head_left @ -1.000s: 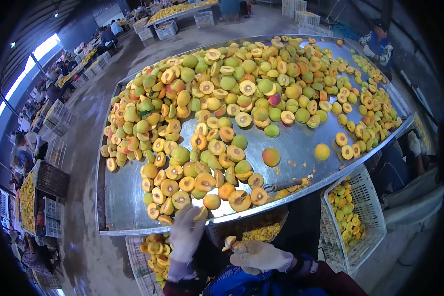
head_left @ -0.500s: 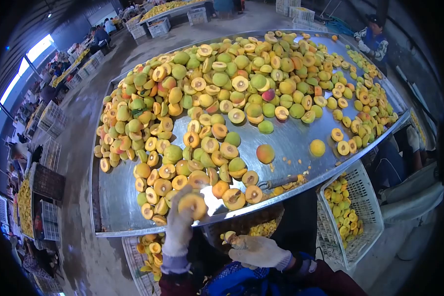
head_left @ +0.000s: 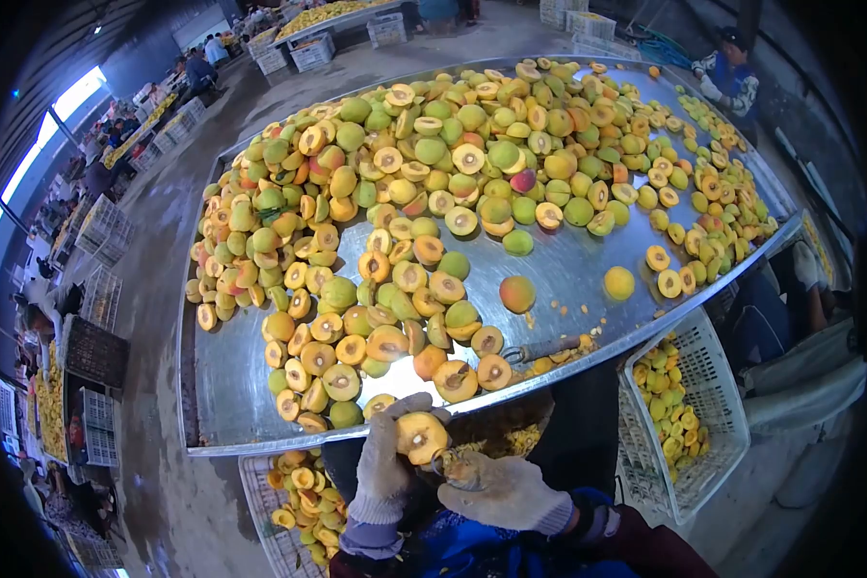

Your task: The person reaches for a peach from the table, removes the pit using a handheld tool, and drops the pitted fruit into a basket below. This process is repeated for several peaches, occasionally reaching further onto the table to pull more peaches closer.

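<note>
Left hand (head_left: 383,469) in a white knit glove, clamped around a halved yellow-orange peach with its pit hollow facing up (head_left: 421,436), held just below the near rim of the long shiny metal sorting table (head_left: 231,385). Right hand (head_left: 504,492), also white-gloved, closed on a small metal pitting tool (head_left: 459,466), tip touching the peach half from its 4 o'clock side. At 12 o'clock, a broad heap of green and orange peaches, whole and halved (head_left: 433,193). At 3 o'clock, a white plastic lattice crate of peach halves (head_left: 713,405). At 7 o'clock, another white crate of peach halves (head_left: 294,491).
</note>
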Tool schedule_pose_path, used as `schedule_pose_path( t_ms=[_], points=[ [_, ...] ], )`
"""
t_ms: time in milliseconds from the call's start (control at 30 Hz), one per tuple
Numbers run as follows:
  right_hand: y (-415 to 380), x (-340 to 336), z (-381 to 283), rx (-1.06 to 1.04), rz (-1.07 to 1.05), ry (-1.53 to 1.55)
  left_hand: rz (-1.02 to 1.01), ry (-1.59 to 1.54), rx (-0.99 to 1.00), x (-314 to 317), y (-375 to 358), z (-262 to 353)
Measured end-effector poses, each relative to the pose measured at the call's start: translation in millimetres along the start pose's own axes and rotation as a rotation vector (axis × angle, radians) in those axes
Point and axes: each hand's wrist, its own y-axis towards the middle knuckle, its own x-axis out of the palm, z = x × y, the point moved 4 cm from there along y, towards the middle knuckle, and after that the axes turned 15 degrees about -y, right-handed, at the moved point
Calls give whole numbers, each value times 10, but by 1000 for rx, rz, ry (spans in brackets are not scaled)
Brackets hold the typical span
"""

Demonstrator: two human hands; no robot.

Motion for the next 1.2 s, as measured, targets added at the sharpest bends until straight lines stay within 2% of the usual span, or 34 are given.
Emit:
schedule_pose_path(
  t_ms=[33,100,133,167,200,233,300,333,400,433,500,533,600,633,700,733,800,900,1033,1100,1133,1200],
  points=[
    [-4,43,35,5,3,2,8,-12,24,31,-28,-19],
    [-22,101,56,-157,165,-261,29,17,-6,94,-96,-49],
    [-22,119,92,-152,166,-259,32,218,64,165,-124,-39],
    [-47,92,57,-278,319,-413,35,418,135,224,-151,-25],
    [-88,63,-3,-407,471,-567,-1,349,115,253,-179,-46],
    [-93,58,-35,-406,472,-567,-2,349,114,274,-197,-71],
    [-25,104,65,89,76,-62,46,351,253,314,-230,-88],
    [-41,133,84,90,76,-61,46,352,252,330,-232,-115],
    [-83,163,45,-136,243,-276,41,429,398,375,-256,-102],
    [-66,161,52,-134,244,-274,40,430,396,397,-263,-109],
    [-73,85,-53,-440,427,-137,89,422,422,438,-293,-94],
    [-61,110,-16,-440,428,-138,87,422,422,467,-295,-82],
    [-106,100,-51,-609,554,-243,74,690,549,550,-312,-21],
    [-136,43,-46,-608,553,-241,76,690,548,549,-309,-18],
    [-99,50,26,120,-468,700,45,875,601,587,-300,-1],
    [-115,65,52,121,-465,701,42,875,600,605,-296,3],
    [-154,133,89,106,-537,894,28,976,631,686,-307,30],
    [-160,138,128,40,-565,885,-40,1106,657,794,-294,93],
    [-184,363,270,63,-530,1087,-77,1313,734,1031,-357,149],
    [-198,155,164,-105,-314,911,4,1419,533,1095,-307,156],
    [-200,177,185,-114,-319,904,10,1420,544,1035,-298,145],
    [-205,270,311,34,-394,983,-203,1472,686,948,-315,108]
  ],
)
